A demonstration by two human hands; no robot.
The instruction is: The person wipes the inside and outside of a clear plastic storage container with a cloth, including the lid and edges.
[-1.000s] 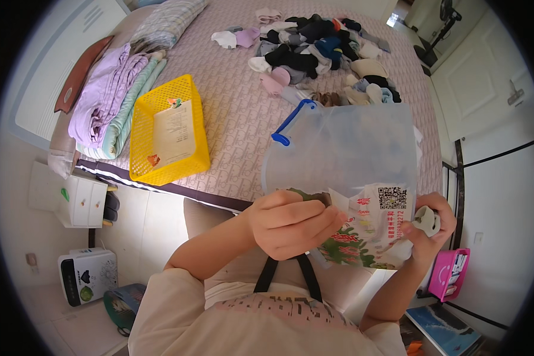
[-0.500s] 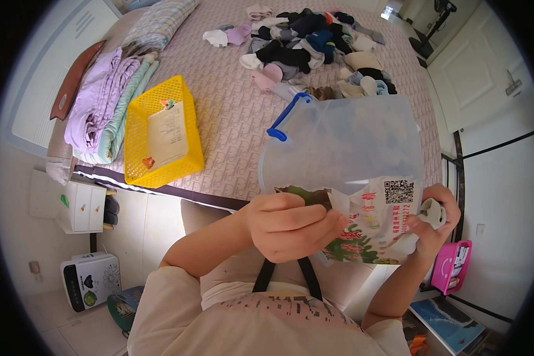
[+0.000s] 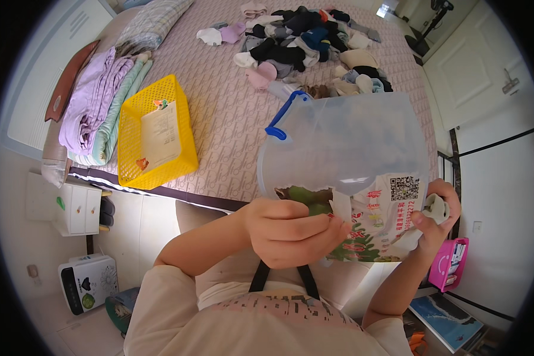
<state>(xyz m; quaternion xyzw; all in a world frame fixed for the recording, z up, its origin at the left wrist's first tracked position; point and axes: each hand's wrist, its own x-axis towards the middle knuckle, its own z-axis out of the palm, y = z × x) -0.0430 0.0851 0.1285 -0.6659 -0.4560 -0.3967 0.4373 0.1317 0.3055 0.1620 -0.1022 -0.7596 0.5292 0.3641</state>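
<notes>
A clear plastic storage box (image 3: pixel 350 130) with a blue handle (image 3: pixel 283 115) is tipped in front of me, resting over the bed edge. A printed label (image 3: pixel 371 222), white with green pictures and a square code, covers its near side, and its left edge is torn and ragged. My left hand (image 3: pixel 296 234) is closed, pinching the torn white edge of this label between thumb and fingers. At the box's right side my right hand (image 3: pixel 442 216) is closed around a rolled white piece (image 3: pixel 436 209), apparently curled label; its thumb presses near the label's edge.
On the bed (image 3: pixel 219 113) stand a yellow perforated basket (image 3: pixel 187 148) with a paper inside, folded lilac and green cloths (image 3: pixel 92 110), and a heap of socks (image 3: pixel 296 44). A pink basket (image 3: pixel 449 264) and a white cabinet (image 3: pixel 80 204) are on the floor below.
My left hand stays pinched on the label, and a white torn flap beside its fingers shows more clearly. The box has turned slightly; the whole view has shifted a little.
</notes>
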